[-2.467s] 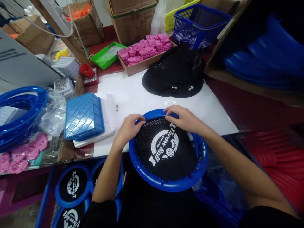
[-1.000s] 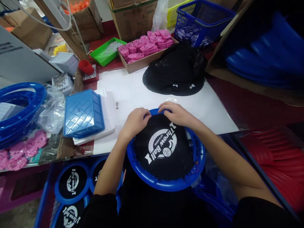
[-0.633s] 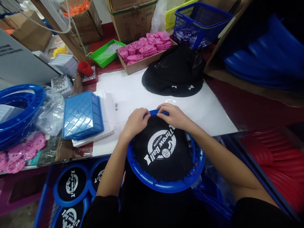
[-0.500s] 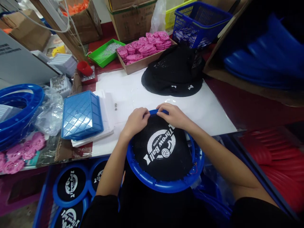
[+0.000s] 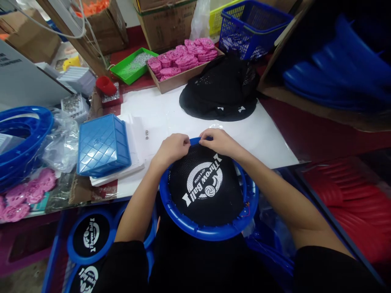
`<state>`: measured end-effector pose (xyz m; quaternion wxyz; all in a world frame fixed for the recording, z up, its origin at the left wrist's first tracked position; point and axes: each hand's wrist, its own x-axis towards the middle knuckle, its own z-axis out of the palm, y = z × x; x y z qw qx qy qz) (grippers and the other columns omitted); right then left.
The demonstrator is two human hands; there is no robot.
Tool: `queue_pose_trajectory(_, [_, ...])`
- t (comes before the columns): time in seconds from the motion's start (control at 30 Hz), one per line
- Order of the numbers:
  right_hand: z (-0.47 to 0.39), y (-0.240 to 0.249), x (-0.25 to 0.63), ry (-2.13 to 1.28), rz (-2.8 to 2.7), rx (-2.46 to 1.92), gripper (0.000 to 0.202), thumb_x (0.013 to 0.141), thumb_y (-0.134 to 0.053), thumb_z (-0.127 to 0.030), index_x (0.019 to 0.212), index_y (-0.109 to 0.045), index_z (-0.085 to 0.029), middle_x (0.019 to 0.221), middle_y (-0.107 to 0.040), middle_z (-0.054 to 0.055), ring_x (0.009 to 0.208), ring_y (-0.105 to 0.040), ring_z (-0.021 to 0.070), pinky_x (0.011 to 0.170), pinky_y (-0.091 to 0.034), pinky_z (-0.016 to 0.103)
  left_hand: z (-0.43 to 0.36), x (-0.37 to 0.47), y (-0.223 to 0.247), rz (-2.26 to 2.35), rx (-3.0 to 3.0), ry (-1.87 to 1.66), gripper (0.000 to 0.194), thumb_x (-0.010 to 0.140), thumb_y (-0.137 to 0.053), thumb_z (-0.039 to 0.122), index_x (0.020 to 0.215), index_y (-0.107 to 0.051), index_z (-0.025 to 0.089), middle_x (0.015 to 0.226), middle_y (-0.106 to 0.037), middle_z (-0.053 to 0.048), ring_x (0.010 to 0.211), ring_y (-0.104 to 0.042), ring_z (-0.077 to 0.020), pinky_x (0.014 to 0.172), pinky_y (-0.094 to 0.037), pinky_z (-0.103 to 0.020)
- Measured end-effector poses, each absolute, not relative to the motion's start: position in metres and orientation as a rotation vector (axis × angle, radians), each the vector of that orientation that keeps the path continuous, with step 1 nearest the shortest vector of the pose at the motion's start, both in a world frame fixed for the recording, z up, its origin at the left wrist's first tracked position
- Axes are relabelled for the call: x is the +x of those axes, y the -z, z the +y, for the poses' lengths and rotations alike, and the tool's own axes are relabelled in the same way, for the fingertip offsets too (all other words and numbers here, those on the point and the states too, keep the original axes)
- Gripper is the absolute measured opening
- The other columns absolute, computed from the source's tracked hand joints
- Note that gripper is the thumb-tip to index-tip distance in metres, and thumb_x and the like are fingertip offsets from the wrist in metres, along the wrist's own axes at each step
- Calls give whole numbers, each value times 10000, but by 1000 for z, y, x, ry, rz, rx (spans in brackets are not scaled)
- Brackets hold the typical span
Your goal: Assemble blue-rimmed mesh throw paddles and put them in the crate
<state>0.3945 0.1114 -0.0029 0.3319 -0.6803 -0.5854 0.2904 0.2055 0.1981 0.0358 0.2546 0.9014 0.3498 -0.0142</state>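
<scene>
A blue plastic ring [image 5: 200,231] rests tilted against my front, its far side over the edge of the white-covered table. Black mesh fabric [image 5: 227,203] with a white "Throw Ball" print lies across it, leaving a gap along the right side. At the far rim, my left hand [image 5: 174,148] is closed in a pinch on the mesh edge. Just right of it, my right hand [image 5: 219,141] pinches the same edge between thumb and fingers. The fingertips partly hide the fabric there. A small red wire [image 5: 248,208] shows on the ring's right side.
Black mesh pieces [image 5: 218,91] are piled ahead. An upturned blue bin [image 5: 104,144] sits on white sheets at left. Behind are a carton of pink parts [image 5: 186,61], a green tray [image 5: 132,67] and a blue basket [image 5: 253,30]. Finished-looking discs [image 5: 90,236] lie lower left.
The whole view has shifted slightly. Both hands stay at the far rim, pinching the mesh, with the left fingers a little more curled in.
</scene>
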Motion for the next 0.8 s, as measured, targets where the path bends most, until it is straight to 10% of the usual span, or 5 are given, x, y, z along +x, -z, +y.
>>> queue_pose_trajectory(0.8, [106, 5, 392, -659, -1458, -1835, 84, 807, -654, -183, 758, -716, -213, 958, -781, 44, 945, -690, 229, 883, -508, 361, 215, 200, -19, 688, 2564, -18, 161, 869, -571, 207, 859, -732, 208, 926, -716, -75, 876, -635, -231, 812, -498, -364])
